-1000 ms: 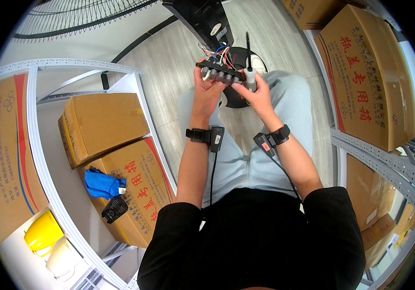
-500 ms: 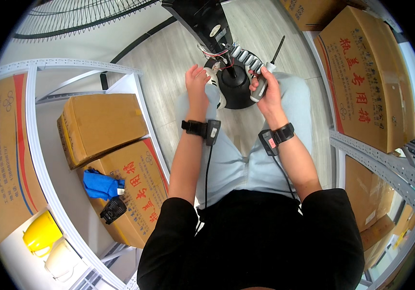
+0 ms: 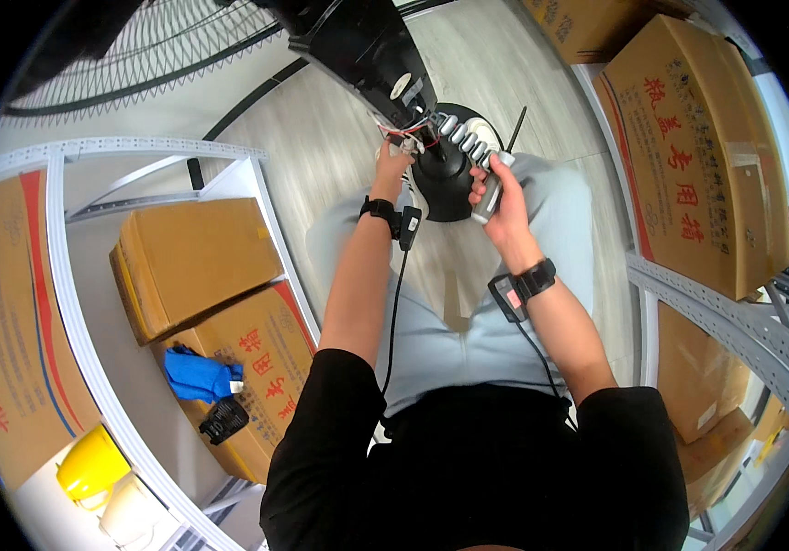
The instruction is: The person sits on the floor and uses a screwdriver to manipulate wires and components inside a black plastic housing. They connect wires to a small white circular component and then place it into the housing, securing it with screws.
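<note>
Holding screwdriver (image 3: 487,200) and grey push-button panel (image 3: 469,143) in curled right grip (image 3: 507,209) at one o'clock, apparently freeing left grip (image 3: 393,166) for wires (image 3: 401,132) at twelve; cannot tell left closure.

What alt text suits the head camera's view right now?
The right hand grips a screwdriver and a row of grey buttons, while the left hand is at wires by a black fan housing. Cardboard boxes sit on shelves to both sides.
</note>
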Demonstrator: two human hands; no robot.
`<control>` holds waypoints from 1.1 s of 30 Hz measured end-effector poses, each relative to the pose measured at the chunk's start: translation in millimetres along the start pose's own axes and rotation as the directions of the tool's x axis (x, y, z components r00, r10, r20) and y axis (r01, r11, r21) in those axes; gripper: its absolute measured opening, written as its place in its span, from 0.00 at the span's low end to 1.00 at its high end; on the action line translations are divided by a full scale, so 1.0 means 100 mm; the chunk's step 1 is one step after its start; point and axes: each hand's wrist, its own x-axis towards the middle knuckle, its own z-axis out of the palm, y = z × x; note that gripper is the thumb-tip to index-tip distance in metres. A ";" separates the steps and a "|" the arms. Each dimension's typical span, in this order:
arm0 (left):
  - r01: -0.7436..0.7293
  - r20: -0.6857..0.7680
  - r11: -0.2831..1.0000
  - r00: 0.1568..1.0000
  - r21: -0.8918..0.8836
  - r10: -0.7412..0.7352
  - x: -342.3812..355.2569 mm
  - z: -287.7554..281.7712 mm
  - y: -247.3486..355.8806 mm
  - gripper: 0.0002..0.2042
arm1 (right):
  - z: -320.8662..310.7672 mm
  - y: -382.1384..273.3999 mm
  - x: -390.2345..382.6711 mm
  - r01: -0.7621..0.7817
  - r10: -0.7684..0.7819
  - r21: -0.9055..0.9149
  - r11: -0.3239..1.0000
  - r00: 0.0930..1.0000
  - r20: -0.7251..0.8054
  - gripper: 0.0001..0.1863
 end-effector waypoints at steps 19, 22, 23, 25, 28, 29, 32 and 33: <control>0.040 0.012 0.986 0.999 0.161 -0.042 0.47 0.01 -0.54 0.15 | 0.11 0.06 0.13 -0.110 0.090 -0.080 0.991 0.972 -0.216 0.13; 0.120 0.079 0.969 0.987 0.217 -0.140 0.41 -0.02 -0.47 0.28 | 0.03 0.10 0.16 -0.116 0.095 -0.090 0.989 0.971 -0.218 0.12; 0.097 0.104 0.971 0.987 0.219 -0.122 0.36 -0.03 -0.45 0.32 | 0.00 0.11 0.16 -0.124 0.100 -0.097 0.988 0.971 -0.218 0.13; 0.083 0.146 0.976 0.983 0.203 -0.114 0.33 -0.07 -0.41 0.34 | -0.07 0.17 0.17 -0.145 0.118 -0.111 0.983 0.968 -0.221 0.13; 0.044 0.193 0.988 0.978 0.148 -0.072 0.30 -0.04 -0.39 0.37 | -0.14 0.23 0.19 -0.185 0.144 -0.162 0.969 0.961 -0.236 0.14; 0.038 0.232 0.990 0.970 0.137 -0.069 0.25 0.00 -0.36 0.36 | -0.13 0.21 0.18 -0.193 0.152 -0.152 0.969 0.957 -0.246 0.14; -0.010 0.240 0.987 0.970 0.162 -0.029 0.24 0.10 -0.34 0.33 | -0.07 0.17 0.19 -0.191 0.150 -0.163 0.968 0.960 -0.238 0.12; -0.032 0.228 0.983 0.974 0.181 -0.010 0.26 0.14 -0.35 0.31 | -0.07 0.17 0.22 -0.200 0.153 -0.173 0.964 0.956 -0.249 0.12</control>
